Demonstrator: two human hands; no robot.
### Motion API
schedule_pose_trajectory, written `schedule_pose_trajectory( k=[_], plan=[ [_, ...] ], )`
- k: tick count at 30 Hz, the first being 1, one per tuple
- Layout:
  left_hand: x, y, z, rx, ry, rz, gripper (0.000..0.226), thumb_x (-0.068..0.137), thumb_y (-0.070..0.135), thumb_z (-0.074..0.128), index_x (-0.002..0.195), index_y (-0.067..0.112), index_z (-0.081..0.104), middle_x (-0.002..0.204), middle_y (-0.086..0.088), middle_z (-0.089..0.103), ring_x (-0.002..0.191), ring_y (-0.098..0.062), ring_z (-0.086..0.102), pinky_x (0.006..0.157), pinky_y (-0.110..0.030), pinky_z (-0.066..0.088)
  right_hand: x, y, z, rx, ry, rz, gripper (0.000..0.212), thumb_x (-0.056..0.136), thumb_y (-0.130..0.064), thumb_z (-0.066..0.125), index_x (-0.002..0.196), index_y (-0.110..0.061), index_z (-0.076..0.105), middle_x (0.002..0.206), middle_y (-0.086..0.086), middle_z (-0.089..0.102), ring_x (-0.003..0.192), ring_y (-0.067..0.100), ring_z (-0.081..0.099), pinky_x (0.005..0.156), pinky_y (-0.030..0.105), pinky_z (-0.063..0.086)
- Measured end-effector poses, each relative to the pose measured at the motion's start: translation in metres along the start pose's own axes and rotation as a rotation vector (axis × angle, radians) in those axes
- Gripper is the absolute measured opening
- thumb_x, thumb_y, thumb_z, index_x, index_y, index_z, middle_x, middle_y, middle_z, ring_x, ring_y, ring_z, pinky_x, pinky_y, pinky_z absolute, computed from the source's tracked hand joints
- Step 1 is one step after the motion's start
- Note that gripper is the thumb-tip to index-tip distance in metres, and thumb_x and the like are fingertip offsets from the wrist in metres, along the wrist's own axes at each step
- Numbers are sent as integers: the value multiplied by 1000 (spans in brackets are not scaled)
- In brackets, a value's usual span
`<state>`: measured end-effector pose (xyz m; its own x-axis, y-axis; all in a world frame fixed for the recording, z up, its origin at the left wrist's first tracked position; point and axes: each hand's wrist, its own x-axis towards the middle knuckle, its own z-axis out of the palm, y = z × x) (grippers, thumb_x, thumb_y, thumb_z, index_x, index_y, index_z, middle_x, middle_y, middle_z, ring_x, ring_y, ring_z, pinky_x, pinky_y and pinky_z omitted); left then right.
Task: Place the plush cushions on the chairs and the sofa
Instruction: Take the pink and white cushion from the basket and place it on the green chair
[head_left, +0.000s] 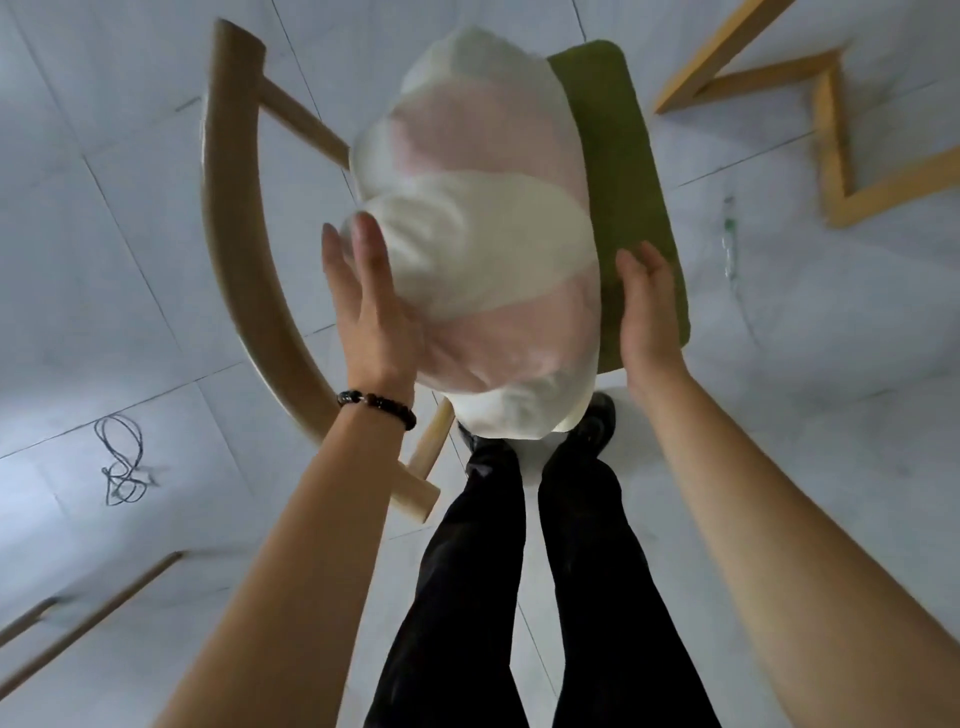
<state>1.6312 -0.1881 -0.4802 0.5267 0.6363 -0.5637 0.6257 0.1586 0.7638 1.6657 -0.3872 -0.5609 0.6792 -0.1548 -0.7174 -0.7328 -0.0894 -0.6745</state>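
A plush cushion (483, 228) with white and pale pink bands lies over the green seat (623, 171) of a wooden chair with a curved backrest (234, 249). My left hand (369, 306) presses flat against the cushion's left side, fingers straight. My right hand (647, 306) sits at the cushion's right side with straight fingers, over the seat edge; whether it touches the cushion I cannot tell. The cushion hides most of the seat.
I stand right at the chair, black trousers and shoes (592, 421) below the cushion. A tangled dark cable (122, 460) lies on the pale tiled floor at left. Wooden frames (831, 135) stand at upper right, and wooden slats (88, 618) at lower left.
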Motion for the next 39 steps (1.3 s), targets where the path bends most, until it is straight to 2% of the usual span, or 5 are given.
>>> schedule_pose_trajectory(
  k=[5,21,26,31,39],
  plan=[
    [22,-6,6,223,44,75,83,84,55,71,153,27,33,146,4,49,129,-11,52,112,-34,43,12,2,7,-135,-276,42,78,94,-70,43,159,-34,22,159,-13,37,138,1,38,118,34,32],
    [-4,-20,-32,367,304,233,52,88,22,69,138,21,56,128,1,61,114,-10,60,99,-37,53,8,18,83,-328,-273,-294,81,84,-75,47,155,-38,33,142,2,48,127,6,41,114,29,32],
    [-24,-6,-29,403,375,500,32,87,14,70,117,24,69,107,12,55,93,-4,61,69,-14,51,7,23,75,-192,-280,-350,50,99,-59,48,139,-31,55,126,-11,66,125,7,57,108,35,47],
    [-13,-21,-39,657,283,441,41,89,8,61,130,12,65,123,-5,48,115,-17,52,92,0,31,4,32,95,-351,-444,-257,66,94,-69,43,153,-40,34,144,-2,53,131,6,45,108,30,35],
    [-4,27,-16,917,185,957,40,88,16,61,126,3,64,136,-25,53,128,-45,49,108,-50,38,-13,35,63,-222,-230,-261,66,100,-57,45,156,-24,34,148,-8,45,139,10,44,116,33,38]
  ],
)
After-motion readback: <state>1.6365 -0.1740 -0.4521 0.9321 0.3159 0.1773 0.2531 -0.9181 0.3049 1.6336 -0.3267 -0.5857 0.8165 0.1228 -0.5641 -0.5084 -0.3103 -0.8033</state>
